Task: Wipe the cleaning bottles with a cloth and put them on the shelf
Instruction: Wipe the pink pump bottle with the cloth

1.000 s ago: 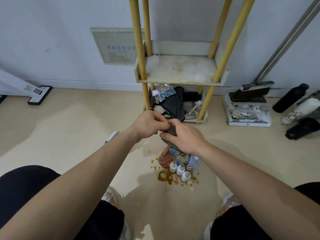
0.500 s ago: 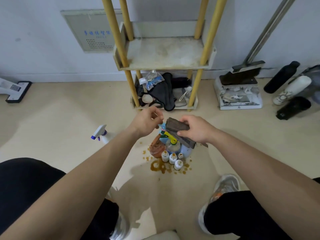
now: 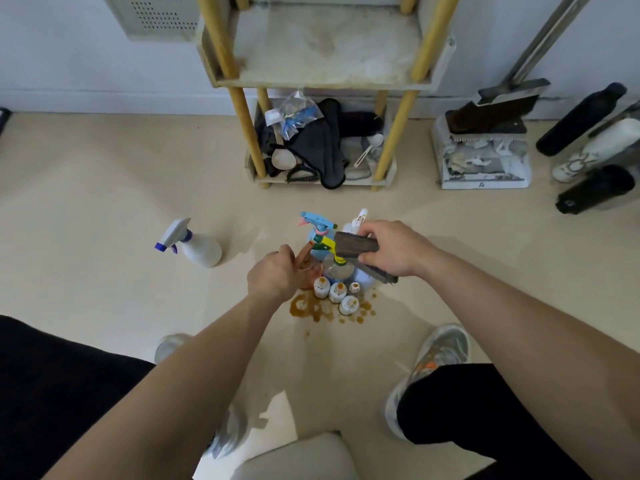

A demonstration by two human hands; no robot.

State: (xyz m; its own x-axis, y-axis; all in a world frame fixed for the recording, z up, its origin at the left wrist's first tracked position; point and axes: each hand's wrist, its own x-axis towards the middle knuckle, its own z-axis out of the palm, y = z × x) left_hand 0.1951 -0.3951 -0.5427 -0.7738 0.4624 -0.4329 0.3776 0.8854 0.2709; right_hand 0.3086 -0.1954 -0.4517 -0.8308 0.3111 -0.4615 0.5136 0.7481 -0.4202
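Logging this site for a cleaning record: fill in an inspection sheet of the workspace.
Surface: beige floor, brown spill around the small bottles.
Job's things: bottle cluster on floor; white spray bottle apart, left; shelf tier stained.
Clutter: dark rags and bag on bottom tier.
Hands: right hand grips dark cloth; left hand at brown bottle, grip unclear.
Cables: nothing seen.
Surroundings: dustpan, dark bottles by wall, right.

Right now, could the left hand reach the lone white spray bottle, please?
Probably yes: the white spray bottle stands apart with only bare floor between it and the left hand, though that hand grips the brown bottle.
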